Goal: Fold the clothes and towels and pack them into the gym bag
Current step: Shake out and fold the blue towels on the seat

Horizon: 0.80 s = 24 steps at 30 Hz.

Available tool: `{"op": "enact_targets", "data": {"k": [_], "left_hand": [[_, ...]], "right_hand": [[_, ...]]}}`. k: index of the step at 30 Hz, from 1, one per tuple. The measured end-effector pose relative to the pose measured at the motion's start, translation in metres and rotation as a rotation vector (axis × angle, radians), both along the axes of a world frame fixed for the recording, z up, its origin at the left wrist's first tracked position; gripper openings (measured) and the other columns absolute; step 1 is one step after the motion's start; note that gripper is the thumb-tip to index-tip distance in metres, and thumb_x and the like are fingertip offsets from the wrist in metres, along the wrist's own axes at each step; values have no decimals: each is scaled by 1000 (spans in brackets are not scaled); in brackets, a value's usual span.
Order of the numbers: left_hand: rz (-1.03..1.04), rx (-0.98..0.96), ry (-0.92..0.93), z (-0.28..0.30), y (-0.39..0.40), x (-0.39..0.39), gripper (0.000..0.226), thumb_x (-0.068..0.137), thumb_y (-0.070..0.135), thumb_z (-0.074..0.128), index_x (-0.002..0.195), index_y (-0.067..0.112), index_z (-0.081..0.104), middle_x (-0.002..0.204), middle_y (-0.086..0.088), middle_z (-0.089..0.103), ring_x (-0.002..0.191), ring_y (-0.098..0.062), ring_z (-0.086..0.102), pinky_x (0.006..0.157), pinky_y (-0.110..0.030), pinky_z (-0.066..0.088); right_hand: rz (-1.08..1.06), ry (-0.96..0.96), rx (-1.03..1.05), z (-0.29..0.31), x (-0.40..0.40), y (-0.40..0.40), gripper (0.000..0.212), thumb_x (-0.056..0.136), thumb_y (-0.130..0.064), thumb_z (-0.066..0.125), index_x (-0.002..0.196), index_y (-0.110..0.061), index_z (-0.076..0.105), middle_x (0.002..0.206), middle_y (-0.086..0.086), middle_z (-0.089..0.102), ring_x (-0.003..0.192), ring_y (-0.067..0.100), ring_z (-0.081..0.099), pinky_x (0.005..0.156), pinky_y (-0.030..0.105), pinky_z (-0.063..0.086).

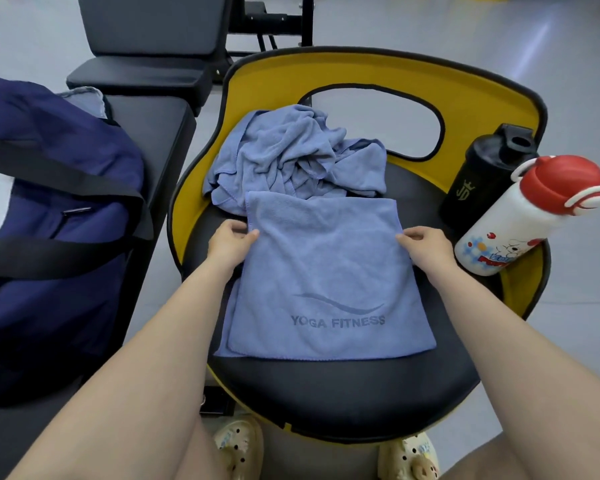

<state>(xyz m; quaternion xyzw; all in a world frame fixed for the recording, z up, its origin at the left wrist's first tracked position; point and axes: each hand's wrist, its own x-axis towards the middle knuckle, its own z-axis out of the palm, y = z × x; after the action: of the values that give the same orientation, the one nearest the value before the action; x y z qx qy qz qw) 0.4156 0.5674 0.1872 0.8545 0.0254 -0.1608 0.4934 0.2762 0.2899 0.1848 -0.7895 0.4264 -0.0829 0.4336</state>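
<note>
Here a blue towel (326, 268) printed YOGA FITNESS lies partly folded on the black seat pad (343, 393) of a yellow-rimmed seat. The left hand (231, 242) pinches the towel's left edge, and the right hand (426, 245) pinches its right edge. Its far part is bunched in a crumpled heap toward the seat's back. A navy gym bag (49, 220) sits on the black counter (160, 133) to the left. At the seat's right edge stand a black shaker bottle (482, 174) and a white bottle with a red lid (520, 216).
</note>
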Motion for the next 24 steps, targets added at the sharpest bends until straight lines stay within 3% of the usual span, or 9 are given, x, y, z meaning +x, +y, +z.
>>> {"op": "enact_targets", "data": {"k": [2, 4, 7, 12, 16, 20, 24], "left_hand": [[-46, 43, 79, 4, 8, -8, 28, 88, 26, 67, 107, 10, 55, 109, -8, 60, 103, -24, 58, 89, -41, 52], [-132, 73, 163, 11, 17, -19, 20, 86, 25, 69, 91, 11, 55, 96, -3, 59, 96, -22, 57, 80, -36, 52], [-251, 134, 264, 18, 31, -32, 19, 82, 20, 73, 90, 11, 58, 91, -1, 59, 92, -19, 57, 76, -33, 49], [-228, 215, 142, 27, 45, -44, 14, 86, 16, 68, 77, 15, 58, 84, -3, 59, 86, -20, 54, 65, -27, 44], [-101, 97, 82, 31, 46, -49, 6, 93, 15, 57, 91, 10, 55, 98, -10, 59, 90, -28, 59, 64, -33, 53], [-72, 219, -21, 29, 51, -54, 8, 97, 18, 48, 99, 11, 51, 106, -13, 54, 90, -29, 53, 73, -40, 53], [-234, 313, 128, 28, 54, -65, 22, 96, 30, 53, 103, 10, 49, 104, -10, 52, 96, -29, 53, 79, -41, 52]], "right_hand": [[14, 72, 39, 1, -7, 0, 22, 91, -26, 61, 107, -12, 65, 114, 8, 64, 100, 26, 60, 91, 44, 52], [36, 147, 90, 6, -16, 3, 18, 92, -26, 61, 100, -11, 63, 110, 9, 62, 92, 25, 61, 86, 44, 55], [62, 220, 179, 13, -32, 10, 16, 91, -25, 62, 91, -8, 60, 107, 10, 59, 95, 28, 61, 80, 43, 57], [143, 336, 268, 28, -60, 22, 13, 93, -16, 61, 95, -4, 57, 95, 11, 59, 82, 26, 62, 62, 35, 53], [118, 205, 311, 36, -65, 26, 25, 90, -11, 64, 112, -1, 59, 108, 16, 64, 91, 26, 65, 61, 32, 54], [158, 207, 396, 37, -75, 37, 29, 91, -7, 62, 118, 2, 56, 112, 17, 65, 82, 22, 66, 53, 28, 55], [224, 280, 352, 36, -80, 44, 19, 92, -3, 59, 111, 2, 58, 110, 19, 65, 77, 21, 65, 51, 26, 55]]}}
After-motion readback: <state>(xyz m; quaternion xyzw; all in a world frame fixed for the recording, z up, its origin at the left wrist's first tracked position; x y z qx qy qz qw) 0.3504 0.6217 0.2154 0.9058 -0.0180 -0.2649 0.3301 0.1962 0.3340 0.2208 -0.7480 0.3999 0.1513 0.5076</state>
